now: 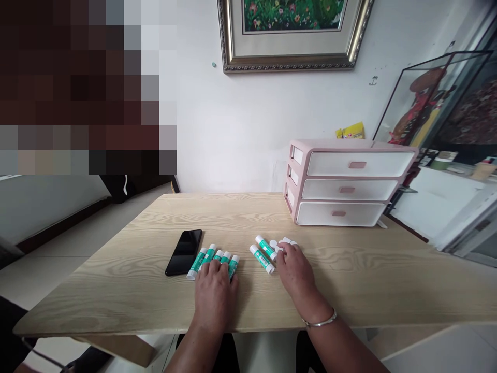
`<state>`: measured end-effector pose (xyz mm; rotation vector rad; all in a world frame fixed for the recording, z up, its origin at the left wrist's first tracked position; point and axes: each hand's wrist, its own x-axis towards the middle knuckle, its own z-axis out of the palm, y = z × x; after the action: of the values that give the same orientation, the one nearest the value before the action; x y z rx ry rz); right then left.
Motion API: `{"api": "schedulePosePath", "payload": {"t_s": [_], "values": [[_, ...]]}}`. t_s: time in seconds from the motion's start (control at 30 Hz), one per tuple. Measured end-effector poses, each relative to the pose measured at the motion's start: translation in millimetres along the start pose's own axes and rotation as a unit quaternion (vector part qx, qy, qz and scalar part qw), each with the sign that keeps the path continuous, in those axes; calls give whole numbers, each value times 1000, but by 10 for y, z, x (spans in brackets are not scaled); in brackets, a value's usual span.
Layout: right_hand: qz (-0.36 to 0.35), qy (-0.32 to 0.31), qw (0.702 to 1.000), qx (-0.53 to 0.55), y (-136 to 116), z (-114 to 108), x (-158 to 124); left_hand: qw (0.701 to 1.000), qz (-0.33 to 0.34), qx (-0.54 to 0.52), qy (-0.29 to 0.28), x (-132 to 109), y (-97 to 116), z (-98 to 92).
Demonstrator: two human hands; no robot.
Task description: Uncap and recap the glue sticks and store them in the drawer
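A row of several green-and-white glue sticks [197, 263] lies side by side on the wooden table [155, 305]. My left hand [214, 290] rests over the near ends of this row, fingers laid across the tubes and thumb by the rightmost one. To the right, two more glue sticks lie slanted, one in front [262, 259] and one behind [266, 247]. Beside them is a small group of white caps [273, 243]. My right hand [294, 267] is at these caps, fingers curled and fingertips closed on a white cap, partly hidden by the hand.
A black phone [184, 252] lies left of the row. At the back right stands a pink-and-white drawer unit [347, 189], with a yellow packet [350, 130] behind its top. A framed picture [289, 67] hangs on the wall. Near the left table edge is dark clothing [11, 326].
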<state>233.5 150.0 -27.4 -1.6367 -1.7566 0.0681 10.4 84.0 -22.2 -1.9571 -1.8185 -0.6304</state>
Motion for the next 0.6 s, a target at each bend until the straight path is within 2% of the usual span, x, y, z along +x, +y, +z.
{"api": "schedulePosePath", "payload": {"t_s": [0.1, 0.23, 0.43, 0.6], "values": [[-16, -25, 999, -35, -3, -58, 32, 1000, 4, -4, -6, 27, 26, -18], [-44, -64, 994, -80, 38, -7, 38, 1000, 11, -16, -9, 42, 53, -4], [-50, -71, 991, -104, 60, 71, 24, 999, 12, -39, -22, 44, 71, 21], [-21, -70, 997, -41, 9, -7, 12, 992, 15, -122, 5, 4, 51, 89]]}}
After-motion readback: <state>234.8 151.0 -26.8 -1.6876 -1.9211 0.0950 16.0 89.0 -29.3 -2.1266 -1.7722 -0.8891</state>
